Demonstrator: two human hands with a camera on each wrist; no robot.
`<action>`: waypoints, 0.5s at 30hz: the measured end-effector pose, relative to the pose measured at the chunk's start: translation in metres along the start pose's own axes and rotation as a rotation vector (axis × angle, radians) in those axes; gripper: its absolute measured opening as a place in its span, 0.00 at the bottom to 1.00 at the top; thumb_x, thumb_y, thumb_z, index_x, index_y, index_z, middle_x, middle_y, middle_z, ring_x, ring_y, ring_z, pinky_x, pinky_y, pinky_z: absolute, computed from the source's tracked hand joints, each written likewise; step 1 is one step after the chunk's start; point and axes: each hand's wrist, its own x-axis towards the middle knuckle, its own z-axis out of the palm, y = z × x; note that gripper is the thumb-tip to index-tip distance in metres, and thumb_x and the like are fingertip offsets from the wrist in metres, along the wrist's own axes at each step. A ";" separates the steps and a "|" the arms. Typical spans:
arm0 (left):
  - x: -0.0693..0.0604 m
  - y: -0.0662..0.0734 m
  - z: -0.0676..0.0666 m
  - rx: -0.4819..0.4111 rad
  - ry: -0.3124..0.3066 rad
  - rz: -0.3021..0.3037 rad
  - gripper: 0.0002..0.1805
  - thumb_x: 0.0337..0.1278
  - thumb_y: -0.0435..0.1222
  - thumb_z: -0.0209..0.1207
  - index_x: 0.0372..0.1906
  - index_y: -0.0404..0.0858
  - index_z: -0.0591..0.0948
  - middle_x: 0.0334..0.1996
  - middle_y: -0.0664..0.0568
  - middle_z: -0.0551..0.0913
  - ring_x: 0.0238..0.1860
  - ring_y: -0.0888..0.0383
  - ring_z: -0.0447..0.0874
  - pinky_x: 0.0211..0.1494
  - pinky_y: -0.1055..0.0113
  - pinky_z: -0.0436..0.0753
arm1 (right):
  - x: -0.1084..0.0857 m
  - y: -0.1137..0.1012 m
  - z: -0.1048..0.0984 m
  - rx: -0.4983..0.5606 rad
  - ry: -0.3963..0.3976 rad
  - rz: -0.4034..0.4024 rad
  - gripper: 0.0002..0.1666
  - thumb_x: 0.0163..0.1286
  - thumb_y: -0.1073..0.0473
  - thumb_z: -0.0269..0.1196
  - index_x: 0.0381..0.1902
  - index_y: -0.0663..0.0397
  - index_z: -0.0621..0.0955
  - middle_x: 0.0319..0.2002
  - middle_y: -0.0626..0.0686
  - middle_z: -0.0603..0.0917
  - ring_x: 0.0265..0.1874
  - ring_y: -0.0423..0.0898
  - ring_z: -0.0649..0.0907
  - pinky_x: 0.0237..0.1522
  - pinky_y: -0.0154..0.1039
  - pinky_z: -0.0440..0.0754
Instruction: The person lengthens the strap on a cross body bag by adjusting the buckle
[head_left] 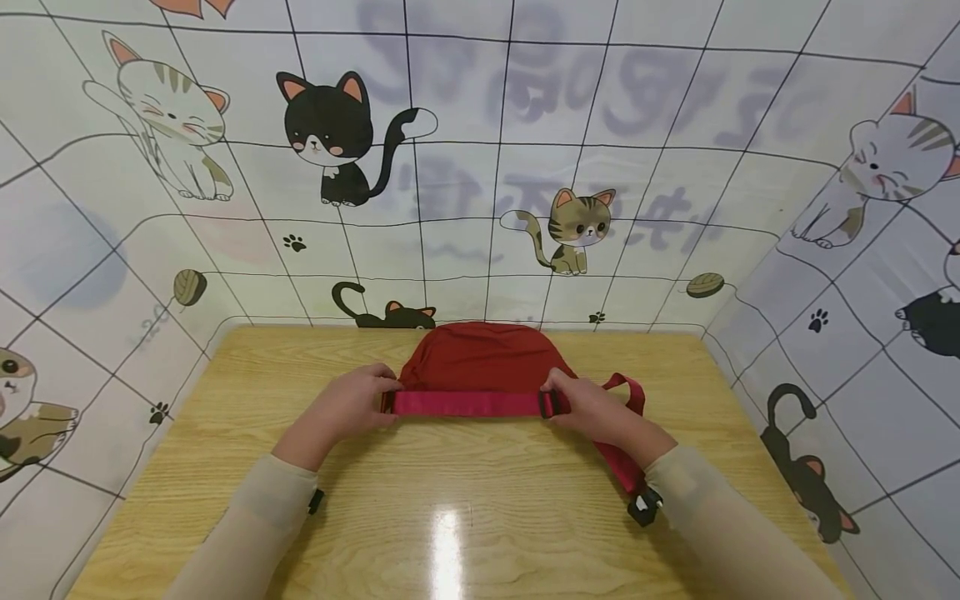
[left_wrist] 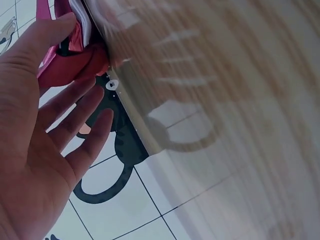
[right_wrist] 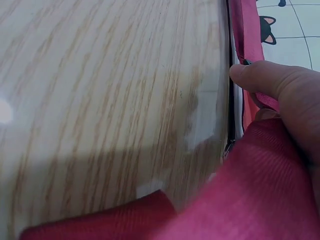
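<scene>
A red waist bag [head_left: 487, 354] stands at the back of the wooden table, against the wall. A crimson strap [head_left: 468, 404] runs across its front. My left hand [head_left: 352, 408] pinches the bag's left end, where the strap meets a dark fitting; in the left wrist view its thumb presses the red fabric and the other fingers spread out below. My right hand [head_left: 588, 408] pinches the strap's right end at a black slider [head_left: 549, 404]. From there a loose strap length [head_left: 618, 467] loops behind the right wrist and hangs forward on the table.
A black and white piece [head_left: 645, 506] lies by the loose strap's end, beside the right sleeve; whether it is a buckle I cannot tell. The wooden table [head_left: 465, 475] is glossy. A cat-printed wall covering [head_left: 465, 167] encloses the back and both sides.
</scene>
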 end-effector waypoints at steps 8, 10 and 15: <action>-0.001 -0.002 0.000 0.068 -0.017 -0.026 0.25 0.55 0.50 0.82 0.57 0.46 0.93 0.52 0.53 0.88 0.51 0.50 0.89 0.50 0.46 0.89 | -0.001 0.001 0.000 -0.008 -0.014 -0.027 0.26 0.70 0.59 0.80 0.54 0.41 0.74 0.38 0.42 0.85 0.34 0.42 0.79 0.38 0.41 0.76; -0.001 -0.003 0.001 0.065 -0.019 -0.030 0.25 0.55 0.50 0.82 0.57 0.47 0.93 0.53 0.53 0.89 0.52 0.50 0.89 0.51 0.46 0.89 | -0.001 0.002 0.000 -0.012 -0.012 -0.024 0.26 0.70 0.59 0.80 0.53 0.41 0.74 0.37 0.42 0.84 0.33 0.42 0.78 0.36 0.41 0.75; 0.000 -0.008 0.005 0.001 -0.005 -0.026 0.25 0.55 0.47 0.83 0.57 0.45 0.92 0.54 0.52 0.88 0.51 0.50 0.89 0.54 0.47 0.89 | -0.003 -0.006 0.002 -0.034 -0.014 -0.009 0.28 0.69 0.57 0.81 0.56 0.40 0.74 0.36 0.41 0.84 0.33 0.41 0.80 0.39 0.41 0.78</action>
